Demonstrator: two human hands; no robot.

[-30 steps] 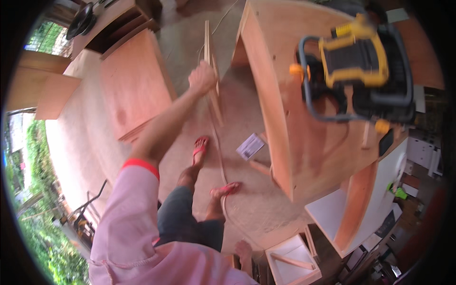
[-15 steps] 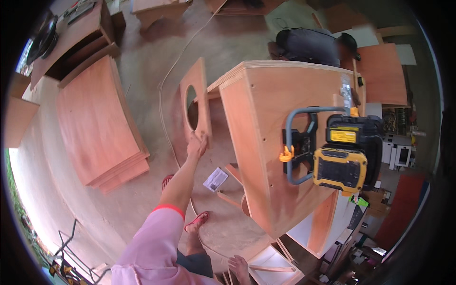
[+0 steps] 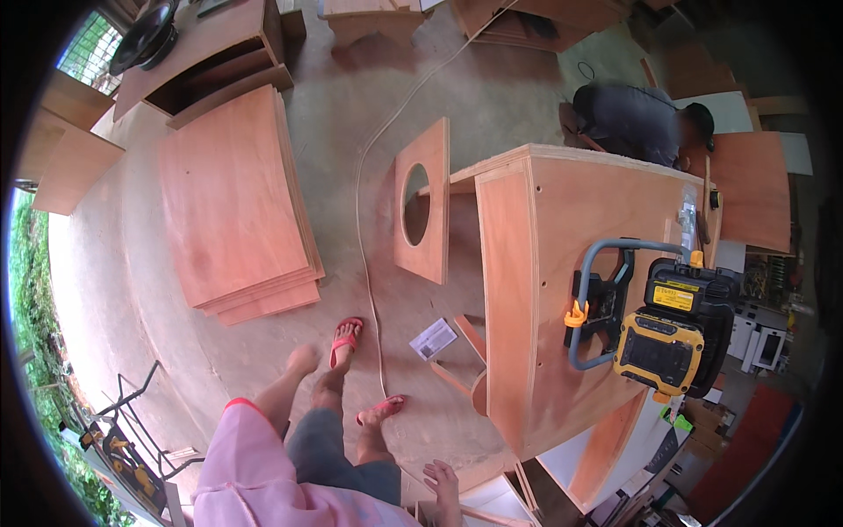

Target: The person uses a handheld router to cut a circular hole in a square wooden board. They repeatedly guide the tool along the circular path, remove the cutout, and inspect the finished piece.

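My left hand (image 3: 303, 358) hangs low beside my leg, away from any panel; motion smears its fingers. A square plywood panel with a round hole (image 3: 432, 255) stands upright on the floor, close to the open side of a large plywood box (image 3: 580, 211). My right hand (image 3: 442, 480) is at the lower edge with its fingers apart and nothing in them, near a white-lined wooden box (image 3: 492, 502). On top of the large box rests a yellow and black power device (image 3: 660, 347) with a grey tube handle.
Plywood sheets (image 3: 233, 202) lie stacked at the left. A pale cable (image 3: 361, 202) crosses the floor past my feet. A white paper label (image 3: 433, 339) lies beside the large box. Another person (image 3: 628, 114) bends low behind it. A black speaker (image 3: 143, 37) sits on a cabinet.
My left hand has let go of the holed panel and drawn back toward my leg. The panel stays upright by the box. The view has shifted, moving the scene rightward.
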